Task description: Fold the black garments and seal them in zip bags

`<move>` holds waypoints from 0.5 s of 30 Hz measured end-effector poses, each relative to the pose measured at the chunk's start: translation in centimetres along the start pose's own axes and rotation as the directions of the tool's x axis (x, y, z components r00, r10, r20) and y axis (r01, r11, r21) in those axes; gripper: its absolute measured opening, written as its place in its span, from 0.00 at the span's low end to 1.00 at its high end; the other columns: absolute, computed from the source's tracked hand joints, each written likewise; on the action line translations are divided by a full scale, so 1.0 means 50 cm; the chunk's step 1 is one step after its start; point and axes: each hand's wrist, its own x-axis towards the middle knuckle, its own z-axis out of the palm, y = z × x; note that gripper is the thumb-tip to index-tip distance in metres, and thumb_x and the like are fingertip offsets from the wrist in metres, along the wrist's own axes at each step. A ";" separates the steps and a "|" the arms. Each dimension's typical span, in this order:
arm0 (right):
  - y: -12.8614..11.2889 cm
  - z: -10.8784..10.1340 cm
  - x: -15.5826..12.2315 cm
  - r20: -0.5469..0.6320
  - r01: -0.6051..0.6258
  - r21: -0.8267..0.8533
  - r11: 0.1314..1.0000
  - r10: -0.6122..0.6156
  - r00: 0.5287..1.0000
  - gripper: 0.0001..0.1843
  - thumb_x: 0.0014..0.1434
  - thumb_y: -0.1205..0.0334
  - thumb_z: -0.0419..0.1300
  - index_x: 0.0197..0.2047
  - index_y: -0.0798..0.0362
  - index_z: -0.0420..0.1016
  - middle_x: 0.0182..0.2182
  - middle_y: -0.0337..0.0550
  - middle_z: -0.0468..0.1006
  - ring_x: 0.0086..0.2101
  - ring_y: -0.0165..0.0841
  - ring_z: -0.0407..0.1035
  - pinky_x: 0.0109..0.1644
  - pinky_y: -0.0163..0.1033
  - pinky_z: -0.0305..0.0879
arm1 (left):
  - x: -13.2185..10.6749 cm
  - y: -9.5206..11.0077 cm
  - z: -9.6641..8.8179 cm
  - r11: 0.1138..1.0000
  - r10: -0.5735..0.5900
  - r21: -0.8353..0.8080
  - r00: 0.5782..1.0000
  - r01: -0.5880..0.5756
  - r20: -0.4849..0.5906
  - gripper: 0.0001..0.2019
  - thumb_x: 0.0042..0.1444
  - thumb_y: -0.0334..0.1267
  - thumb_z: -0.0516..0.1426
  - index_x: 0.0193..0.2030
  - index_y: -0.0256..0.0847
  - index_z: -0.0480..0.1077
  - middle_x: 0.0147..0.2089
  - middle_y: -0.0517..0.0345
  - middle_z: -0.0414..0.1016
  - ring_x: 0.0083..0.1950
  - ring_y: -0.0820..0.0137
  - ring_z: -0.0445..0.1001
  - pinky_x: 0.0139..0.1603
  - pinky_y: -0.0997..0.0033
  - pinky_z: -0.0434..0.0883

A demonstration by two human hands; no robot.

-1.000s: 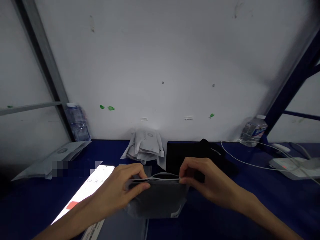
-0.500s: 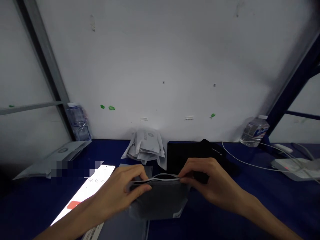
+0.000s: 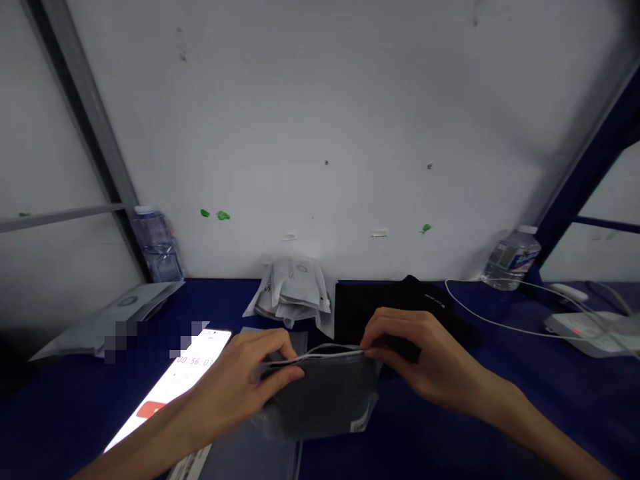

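Between my hands hangs a translucent zip bag (image 3: 325,397) with something dark inside and a small white label at its lower right. My left hand (image 3: 263,373) pinches the left end of the bag's top edge between thumb and fingers. The right end of that edge is pinched by my right hand (image 3: 407,343). A narrow gap shows along the middle of the opening. Beneath the bag lie flat clear bags (image 3: 250,447) on the blue table. Behind my right hand is a folded black cloth item (image 3: 360,303).
A pile of filled white printed bags (image 3: 297,283) sits against the wall. At left are a lit phone (image 3: 185,373), flat bags (image 3: 120,310) and a water bottle (image 3: 157,243). At right stand another bottle (image 3: 515,257), a white power strip (image 3: 585,333) and cables.
My right hand has shifted slightly up and right along the bag's edge, and the opening between the hands looks narrower. My left hand stays almost in place.
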 end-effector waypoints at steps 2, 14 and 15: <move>0.001 0.002 0.002 0.030 0.028 0.012 1.000 -0.028 0.999 0.08 0.64 0.72 0.58 0.38 0.51 0.75 0.35 0.41 0.77 0.34 0.32 0.73 0.36 0.36 0.70 | 0.000 0.002 -0.001 1.000 0.000 0.004 1.000 0.000 0.000 0.10 0.62 0.42 0.58 0.31 0.42 0.69 0.28 0.63 0.71 0.29 0.71 0.68 0.28 0.73 0.60; 0.001 0.015 -0.002 0.070 -0.027 0.037 0.999 0.025 0.997 0.09 0.65 0.74 0.55 0.39 0.50 0.70 0.35 0.38 0.74 0.33 0.29 0.70 0.36 0.36 0.66 | 0.002 -0.002 -0.001 1.000 0.012 -0.011 1.000 -0.012 0.003 0.09 0.63 0.41 0.58 0.32 0.42 0.68 0.29 0.63 0.71 0.30 0.71 0.68 0.28 0.73 0.60; 0.003 0.017 -0.003 0.050 -0.026 0.033 0.999 0.025 0.998 0.09 0.65 0.74 0.55 0.41 0.50 0.71 0.36 0.38 0.75 0.34 0.29 0.70 0.36 0.36 0.66 | 0.002 -0.002 -0.001 1.000 0.008 -0.010 1.000 -0.007 0.009 0.10 0.63 0.42 0.57 0.32 0.42 0.68 0.30 0.63 0.70 0.30 0.71 0.68 0.28 0.73 0.60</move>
